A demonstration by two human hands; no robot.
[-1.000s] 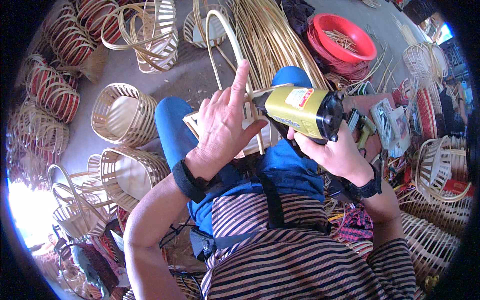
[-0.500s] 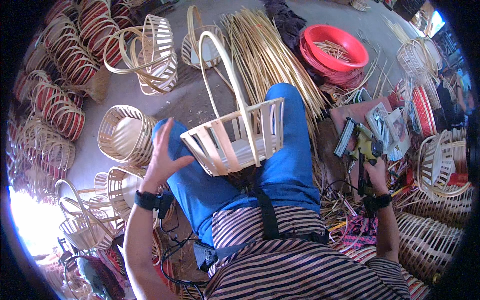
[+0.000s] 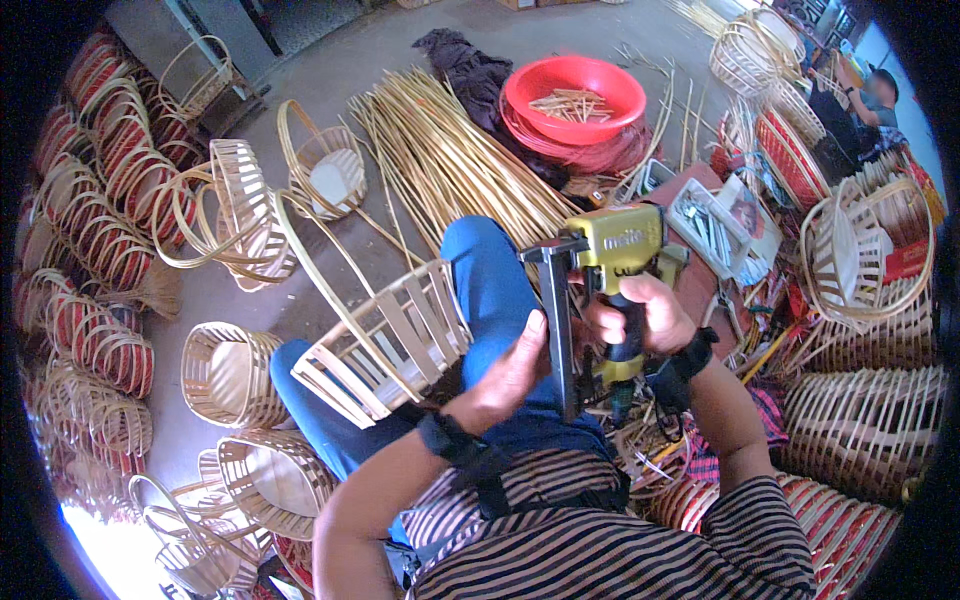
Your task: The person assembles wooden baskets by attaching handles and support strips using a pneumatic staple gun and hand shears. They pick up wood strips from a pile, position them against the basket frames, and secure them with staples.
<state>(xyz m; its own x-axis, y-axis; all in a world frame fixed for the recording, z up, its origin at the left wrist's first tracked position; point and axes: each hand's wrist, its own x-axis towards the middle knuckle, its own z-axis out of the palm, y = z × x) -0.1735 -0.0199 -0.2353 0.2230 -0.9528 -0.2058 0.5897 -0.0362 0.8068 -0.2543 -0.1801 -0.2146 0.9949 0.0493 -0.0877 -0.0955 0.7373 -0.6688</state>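
Observation:
A yellow-green and black pneumatic staple gun [image 3: 622,245] is raised over my lap, its long dark magazine toward my left. My right hand [image 3: 655,318] wraps round its black grip. Beside the magazine is my left hand [image 3: 505,375], thumb pointing up along it; the other fingers are hidden, so their hold is unclear. A pale woven-strip basket [image 3: 395,330] with a tall hoop handle rests tilted across my thighs, touched by neither hand's visible fingers.
Finished baskets [image 3: 235,375] stand on the floor to the left, with red-banded stacks [image 3: 100,330] beyond. Ahead lie a bundle of thin strips [image 3: 470,160] and a red basin [image 3: 620,85] of short sticks. A tray of staples [image 3: 708,225] and more baskets [image 3: 860,250] are at right.
My right hand has lifted the staple gun from the board at right to above my lap. My left hand has left the basket's side and come to the magazine. The basket has turned and my view has shifted.

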